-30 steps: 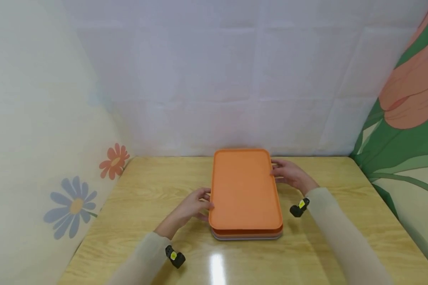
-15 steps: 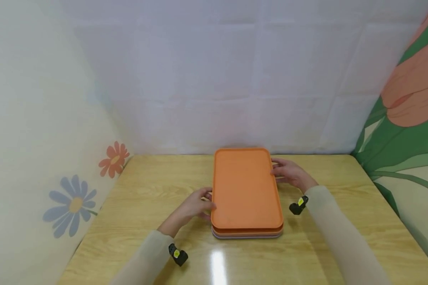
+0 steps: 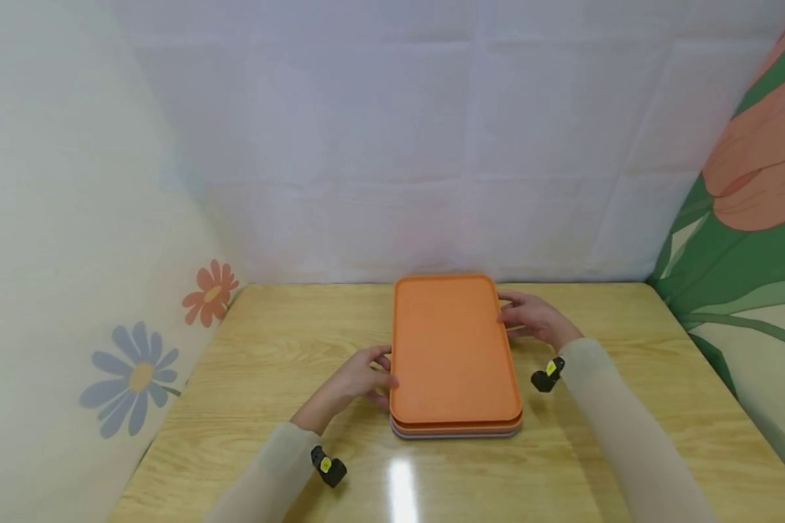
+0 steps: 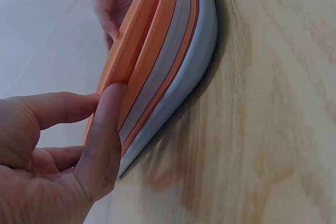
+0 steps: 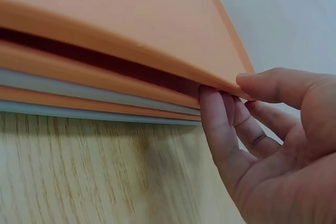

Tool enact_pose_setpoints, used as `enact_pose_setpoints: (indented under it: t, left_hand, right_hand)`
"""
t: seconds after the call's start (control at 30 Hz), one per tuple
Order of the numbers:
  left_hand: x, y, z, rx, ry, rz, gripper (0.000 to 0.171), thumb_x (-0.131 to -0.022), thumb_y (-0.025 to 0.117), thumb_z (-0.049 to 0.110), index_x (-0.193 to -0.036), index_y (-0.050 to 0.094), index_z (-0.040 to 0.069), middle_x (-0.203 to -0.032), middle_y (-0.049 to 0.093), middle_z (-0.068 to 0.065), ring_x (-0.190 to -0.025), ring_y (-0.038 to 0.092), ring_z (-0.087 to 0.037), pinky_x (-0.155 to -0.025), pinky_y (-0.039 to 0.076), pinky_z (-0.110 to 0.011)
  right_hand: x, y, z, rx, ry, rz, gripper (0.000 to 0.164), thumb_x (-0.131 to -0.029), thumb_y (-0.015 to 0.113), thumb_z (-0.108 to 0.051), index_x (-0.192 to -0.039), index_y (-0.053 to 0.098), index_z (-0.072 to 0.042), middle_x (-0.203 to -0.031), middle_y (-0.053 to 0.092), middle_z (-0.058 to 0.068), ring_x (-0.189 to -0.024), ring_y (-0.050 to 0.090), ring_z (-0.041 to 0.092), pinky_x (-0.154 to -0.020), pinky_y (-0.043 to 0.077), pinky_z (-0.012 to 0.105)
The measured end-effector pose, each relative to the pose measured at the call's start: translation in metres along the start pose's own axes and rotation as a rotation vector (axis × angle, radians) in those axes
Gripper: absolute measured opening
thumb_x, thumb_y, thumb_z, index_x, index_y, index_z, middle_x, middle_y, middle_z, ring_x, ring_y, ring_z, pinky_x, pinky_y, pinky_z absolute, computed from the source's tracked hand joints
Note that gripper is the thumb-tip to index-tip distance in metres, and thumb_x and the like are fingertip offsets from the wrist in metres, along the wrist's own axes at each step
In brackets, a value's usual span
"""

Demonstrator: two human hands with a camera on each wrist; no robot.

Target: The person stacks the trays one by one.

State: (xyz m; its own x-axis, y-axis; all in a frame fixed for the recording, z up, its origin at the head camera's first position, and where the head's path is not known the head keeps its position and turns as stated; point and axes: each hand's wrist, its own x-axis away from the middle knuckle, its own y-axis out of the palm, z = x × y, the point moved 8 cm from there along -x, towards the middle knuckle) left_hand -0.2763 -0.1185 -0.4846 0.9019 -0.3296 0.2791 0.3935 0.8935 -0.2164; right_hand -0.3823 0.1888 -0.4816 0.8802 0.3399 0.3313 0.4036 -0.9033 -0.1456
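Note:
An orange rectangular tray [image 3: 454, 349] with a raised rim lies uppermost over a stack of similar trays. In the head view my left hand [image 3: 356, 379] pinches its left side near the front corner. My right hand [image 3: 531, 319] pinches the opposite side, farther back. The right wrist view shows a dark gap between this top tray [image 5: 131, 14] and the orange tray [image 5: 79, 69] beneath it, with fingertips under the rim. Below, orange and grey trays alternate, down to a pale grey bottom tray [image 4: 202, 51]. The left thumb and fingers [image 4: 105, 129] close on the rim.
The stack stands on a wood-grain table [image 3: 288, 334], near its back edge. A white cloth backdrop [image 3: 392, 145] rises behind. Flower-printed walls flank the table at left [image 3: 131, 218] and right [image 3: 746, 218]. Both wrists wear small black cameras.
The top tray's left front corner has shifted slightly right over the stack, and my left hand has moved right with it. My right hand keeps nearly the same place.

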Motion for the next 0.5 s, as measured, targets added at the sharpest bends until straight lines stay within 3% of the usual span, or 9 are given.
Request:
enact_pose_setpoints:
  t: [0.3, 0.5]
  left_hand:
    - [-0.0002, 0.002, -0.0018, -0.007, -0.019, 0.014, 0.078, -0.084, 0.068, -0.011, -0.153, 0.031, -0.008, -0.114, 0.047, -0.017, -0.079, 0.064, -0.024, -0.067, 0.062, -0.044]
    - [0.001, 0.0001, -0.0008, -0.012, -0.015, 0.011, 0.078, -0.083, 0.071, -0.007, -0.151, 0.033, -0.008, -0.119, 0.047, -0.02, -0.078, 0.066, -0.024, -0.066, 0.062, -0.044]
  right_hand:
    - [0.002, 0.0, -0.0028, 0.073, 0.031, 0.035, 0.068, -0.096, 0.062, -0.004, -0.157, 0.031, -0.001, -0.11, 0.066, 0.011, -0.093, 0.065, 0.017, -0.093, 0.057, 0.044]
    - [0.0033, -0.0065, -0.0011, 0.078, 0.04, 0.044, 0.065, -0.095, 0.061, -0.003, -0.154, 0.034, 0.003, -0.115, 0.067, 0.016, -0.092, 0.067, 0.018, -0.094, 0.056, 0.045]
